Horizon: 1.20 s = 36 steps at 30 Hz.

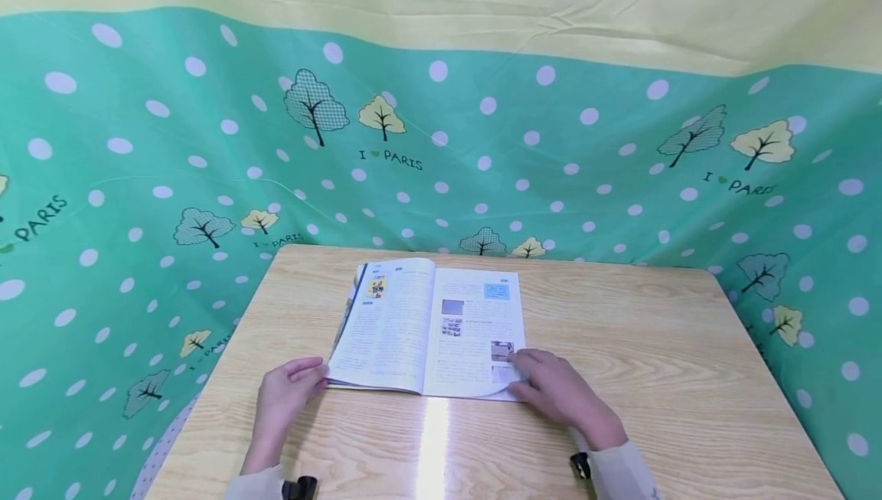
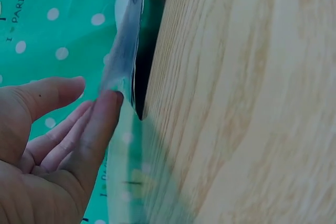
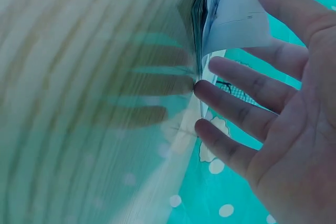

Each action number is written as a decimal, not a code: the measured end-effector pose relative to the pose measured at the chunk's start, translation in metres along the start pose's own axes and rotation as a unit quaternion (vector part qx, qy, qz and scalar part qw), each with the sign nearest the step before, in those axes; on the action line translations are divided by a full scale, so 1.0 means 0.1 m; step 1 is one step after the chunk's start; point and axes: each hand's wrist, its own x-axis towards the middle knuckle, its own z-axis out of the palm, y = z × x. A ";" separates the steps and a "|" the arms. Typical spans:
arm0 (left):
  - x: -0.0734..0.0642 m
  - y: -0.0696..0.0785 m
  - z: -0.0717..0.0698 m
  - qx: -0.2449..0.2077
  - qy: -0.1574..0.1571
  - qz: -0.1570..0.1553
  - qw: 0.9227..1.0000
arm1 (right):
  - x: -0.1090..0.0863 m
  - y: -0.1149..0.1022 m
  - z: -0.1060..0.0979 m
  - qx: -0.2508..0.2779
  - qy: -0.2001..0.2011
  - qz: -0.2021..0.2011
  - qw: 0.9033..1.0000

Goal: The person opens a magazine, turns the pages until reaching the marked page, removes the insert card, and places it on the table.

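Book, probably light and soft-paged, best held by near corners, fingers of left hand and right hand loosely extended there.

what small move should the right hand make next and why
Perhaps lift the right page a little leftward: its lower outer corner already curls up at the right hand, while the left hand touches the book's lower left corner.

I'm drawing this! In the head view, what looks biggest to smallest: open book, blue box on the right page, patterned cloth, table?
1. Patterned cloth
2. Table
3. Open book
4. Blue box on the right page
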 end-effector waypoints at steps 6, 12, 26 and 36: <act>0.00 0.04 -0.02 0.079 0.019 0.015 0.997 | 0.02 0.04 -0.03 0.007 0.058 0.021 0.998; -0.01 0.11 0.07 0.028 0.009 0.031 0.999 | 0.03 0.05 -0.04 -0.007 0.101 0.080 0.992; -0.05 0.30 0.70 -0.050 -0.075 0.092 0.992 | 0.10 0.00 0.00 0.015 0.110 0.060 0.992; -0.12 0.47 0.93 -0.084 -0.125 0.122 0.981 | 0.17 -0.07 0.02 0.014 0.143 -0.043 0.989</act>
